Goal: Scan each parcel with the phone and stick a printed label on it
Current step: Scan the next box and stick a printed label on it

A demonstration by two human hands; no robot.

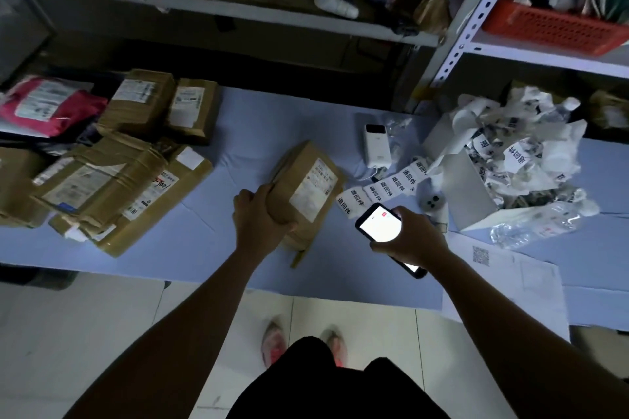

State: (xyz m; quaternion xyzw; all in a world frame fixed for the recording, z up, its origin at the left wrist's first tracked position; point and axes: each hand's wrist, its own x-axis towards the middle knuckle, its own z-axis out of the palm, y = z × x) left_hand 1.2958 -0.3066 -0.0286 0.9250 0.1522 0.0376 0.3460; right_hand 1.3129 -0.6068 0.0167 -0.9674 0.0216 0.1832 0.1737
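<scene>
We see left grip (260, 216) curled round brown parcel (306, 194), tilted up at middle of bench (272, 119); right grip (410, 238) holds lit phone (378, 223) just right of it (label strip (377, 190) lies on far side).

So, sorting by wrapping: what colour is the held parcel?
Brown; the parcel shows best in the head view.

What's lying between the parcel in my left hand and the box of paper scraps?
A label strip and a small grey gadget lie between parcel and box, in the head view.
</scene>
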